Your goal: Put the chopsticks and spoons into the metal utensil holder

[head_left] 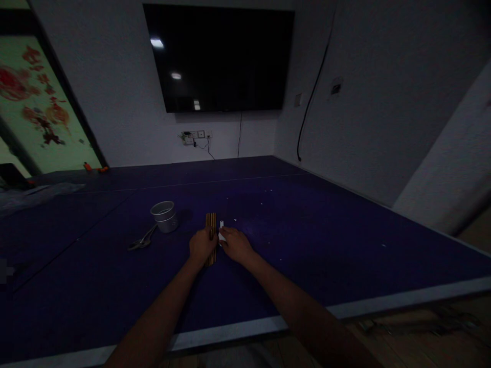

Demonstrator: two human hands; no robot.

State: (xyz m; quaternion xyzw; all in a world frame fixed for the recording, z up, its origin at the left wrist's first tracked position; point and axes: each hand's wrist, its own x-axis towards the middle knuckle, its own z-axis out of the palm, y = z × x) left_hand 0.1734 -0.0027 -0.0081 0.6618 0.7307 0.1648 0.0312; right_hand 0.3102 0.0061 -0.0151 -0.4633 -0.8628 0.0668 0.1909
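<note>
From my end, left hand (pixel 202 246) curled round flat bundle of brown-and-tan striped sticks (pixel 210 220) on dark purple surface (pixel 314 286); middle hidden. Right hand (pixel 237 245) pinching slim white piece (pixel 221 236) just beside bundle; covered partly, material unclear. Silver cylindrical metal cup (pixel 165 221) upright; I can't see bottom or contents. Near it, dim silver metal utensil (pixel 142 242), kind unclear.

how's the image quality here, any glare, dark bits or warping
Head view: dim overall, the decorated panel at left brightest; head view: bright reflections on the black television; head view: wide-angle stretch towards the edges; head view: white object by the right hand too small for fine detail.
</note>
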